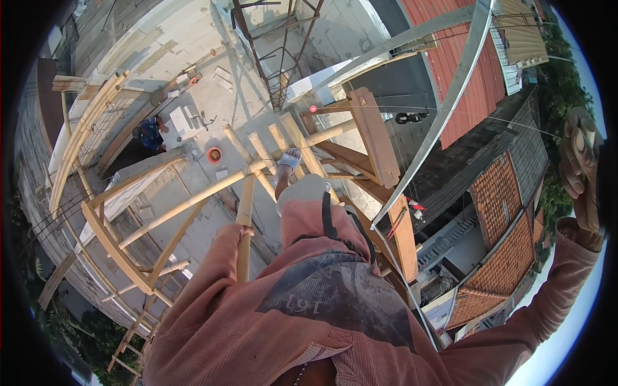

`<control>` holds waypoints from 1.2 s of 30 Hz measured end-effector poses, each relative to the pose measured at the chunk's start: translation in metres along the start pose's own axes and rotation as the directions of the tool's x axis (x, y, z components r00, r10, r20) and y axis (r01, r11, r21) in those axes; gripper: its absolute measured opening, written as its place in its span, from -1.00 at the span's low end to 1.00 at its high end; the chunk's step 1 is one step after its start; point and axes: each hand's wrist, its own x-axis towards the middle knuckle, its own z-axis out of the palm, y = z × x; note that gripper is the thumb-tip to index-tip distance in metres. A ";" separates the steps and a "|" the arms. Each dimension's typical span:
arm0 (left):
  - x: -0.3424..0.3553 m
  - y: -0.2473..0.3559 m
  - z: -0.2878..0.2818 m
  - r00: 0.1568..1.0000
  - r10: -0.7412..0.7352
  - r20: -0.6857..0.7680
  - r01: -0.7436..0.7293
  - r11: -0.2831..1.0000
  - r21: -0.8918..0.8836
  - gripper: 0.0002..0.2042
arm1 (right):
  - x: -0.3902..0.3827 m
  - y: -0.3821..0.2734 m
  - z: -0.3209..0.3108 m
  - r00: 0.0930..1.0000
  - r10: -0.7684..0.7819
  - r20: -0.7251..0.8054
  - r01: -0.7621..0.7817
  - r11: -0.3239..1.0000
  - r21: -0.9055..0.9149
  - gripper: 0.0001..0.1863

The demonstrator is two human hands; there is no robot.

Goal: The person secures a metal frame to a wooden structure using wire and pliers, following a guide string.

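Observation:
My left hand (pixel 242 231) is closed round an upright bamboo pole (pixel 244 209) below me. My right hand (pixel 579 170) is raised at the far right, its fingers curled; what they grip is hard to make out. A thin string (pixel 489 118) stretches toward it. My sandalled foot (pixel 290 159) stands on lashed bamboo poles (pixel 196 199). Right of me are a wooden beam (pixel 380 141), a long pale metal strip (pixel 444 116) curving past it, and red-handled tools (pixel 412 207) lying by the timber.
Below are a person in blue (pixel 149 133), pale blocks (pixel 183 122), an orange bucket (pixel 214 155) and open drops between bamboo framing. A rebar cage (pixel 273 74) rises ahead. Red metal roofing (pixel 467 74) and tiled roofs (pixel 489 193) lie at the right; a block wall (pixel 148 32) at upper left.

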 end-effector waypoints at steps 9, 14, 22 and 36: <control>0.011 0.005 0.002 0.996 0.008 0.088 -0.013 0.999 0.053 -0.57 | 0.056 -0.027 0.025 0.996 -0.001 0.089 0.020 0.976 -0.216 -0.63; 0.018 0.003 0.007 0.991 0.006 0.132 -0.014 0.998 0.056 -0.56 | 0.087 -0.044 0.040 0.989 -0.018 0.145 0.065 0.942 -0.330 -0.64; 0.021 0.012 0.008 0.985 0.006 0.173 -0.021 0.996 0.089 -0.55 | 0.109 -0.056 0.040 0.985 -0.049 0.163 0.120 0.879 -0.461 -0.65; 0.045 0.027 0.016 0.967 0.014 0.253 -0.043 0.993 0.111 -0.53 | 0.095 -0.070 -0.017 0.898 -0.435 -0.073 0.227 0.596 -0.770 -0.65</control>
